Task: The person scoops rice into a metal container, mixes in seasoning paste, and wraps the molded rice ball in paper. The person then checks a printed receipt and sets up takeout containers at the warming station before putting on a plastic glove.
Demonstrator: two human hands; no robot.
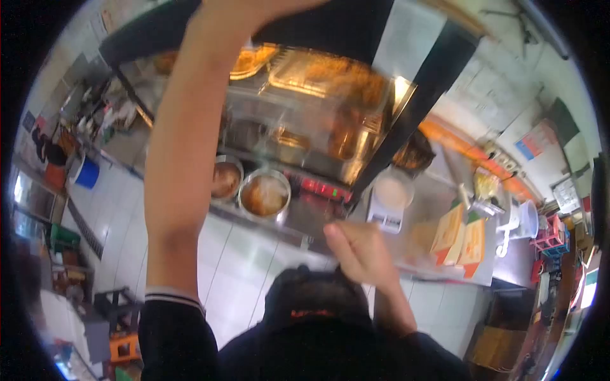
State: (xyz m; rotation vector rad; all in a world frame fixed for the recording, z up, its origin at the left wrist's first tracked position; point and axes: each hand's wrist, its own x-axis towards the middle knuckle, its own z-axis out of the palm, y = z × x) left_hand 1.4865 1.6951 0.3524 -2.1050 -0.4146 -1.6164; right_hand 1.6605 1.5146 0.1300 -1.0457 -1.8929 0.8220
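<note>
My left arm stretches up across the view, and my left hand (pixel 270 7) is at the top edge against the black frame of a lit food warmer (pixel 429 82). Its fingers are cut off or hidden, so its grip does not show. My right hand (pixel 363 253) is closed in front of the steel counter's edge, thumb raised; no object shows in it. Behind the warmer's glass lie trays of golden fried food (pixel 346 76). Two round metal pots, one with brown sauce (pixel 225 179) and one with brownish liquid (pixel 264 194), stand below the glass, left of my right hand.
A white scale (pixel 386 213) stands on the steel counter (pixel 416 238), just beyond my right hand. Orange-and-white cartons (pixel 450 233) and a clear plastic tub (pixel 527 219) are at right. A blue bucket (pixel 86 173) is at left by the tiled floor (pixel 238 263).
</note>
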